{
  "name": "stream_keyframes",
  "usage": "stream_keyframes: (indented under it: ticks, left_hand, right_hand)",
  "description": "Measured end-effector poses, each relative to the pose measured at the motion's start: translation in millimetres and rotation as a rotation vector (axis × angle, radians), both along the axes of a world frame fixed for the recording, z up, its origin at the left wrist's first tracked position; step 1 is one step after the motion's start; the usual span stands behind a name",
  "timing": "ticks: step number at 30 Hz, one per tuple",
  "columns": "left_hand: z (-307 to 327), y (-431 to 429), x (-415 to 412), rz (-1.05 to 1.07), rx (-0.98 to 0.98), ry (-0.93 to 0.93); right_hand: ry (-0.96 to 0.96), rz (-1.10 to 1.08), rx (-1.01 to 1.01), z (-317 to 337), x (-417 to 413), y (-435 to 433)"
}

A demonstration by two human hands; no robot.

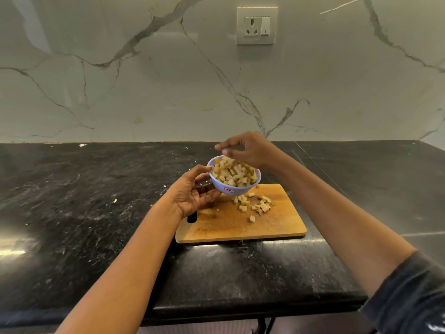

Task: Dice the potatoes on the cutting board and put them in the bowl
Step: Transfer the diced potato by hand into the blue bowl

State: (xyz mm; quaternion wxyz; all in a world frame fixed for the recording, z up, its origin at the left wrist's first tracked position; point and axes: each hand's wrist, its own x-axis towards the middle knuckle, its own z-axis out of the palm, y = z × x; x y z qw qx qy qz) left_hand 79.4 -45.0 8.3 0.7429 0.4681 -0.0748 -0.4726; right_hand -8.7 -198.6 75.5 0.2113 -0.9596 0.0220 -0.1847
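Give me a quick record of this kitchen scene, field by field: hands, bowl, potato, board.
left hand: holds the bowl, thumb at the rim, fingers underneath
bowl: tilted toward the camera, over the far edge of the cutting board
right hand: above the bowl's far rim, fingers curved; blurred, so its grip cannot be judged
potato in bowl: diced, heaped near the rim
potato on board: a loose scatter of dice
status: transfer unfinished
surface: black counter

A white socket plate (256,25) is sitting high on the veined marble wall (96,80), which is rising behind the black speckled surface (72,201).
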Motion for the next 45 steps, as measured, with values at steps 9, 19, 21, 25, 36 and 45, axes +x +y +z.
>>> stream_keyframes:
  ticks: [9, 19, 21, 25, 36, 45]
  left_hand:
    - [-1.1, 0.0, 4.8, 0.042, -0.030, 0.014]
    - [-1.0, 5.1, 13.4, 0.119, -0.088, 0.008]
    - [-1.3, 7.6, 19.5, 0.159, -0.102, 0.010]
    - [-0.4, 12.9, 29.7, 0.229, -0.128, 0.026]
    - [-1.4, 15.6, 36.2, 0.265, -0.113, 0.018]
    - [-1.6, 15.2, 35.6, 0.256, -0.114, 0.015]
  right_hand:
    - [0.223, -0.022, 0.356, -6.5, -2.7, -3.3]
    - [-0.101, -0.108, 0.798, -39.1, -45.3, -35.0]
    - [0.118, -0.204, 0.573, -63.7, -59.2, -38.3]
    - [0.371, -0.285, 0.317, -89.8, -67.6, -32.6]
    - [0.196, -0.048, 0.196, -77.6, -32.1, 7.9]
    - [0.171, 0.211, -0.447, -92.9, -23.4, 27.9]
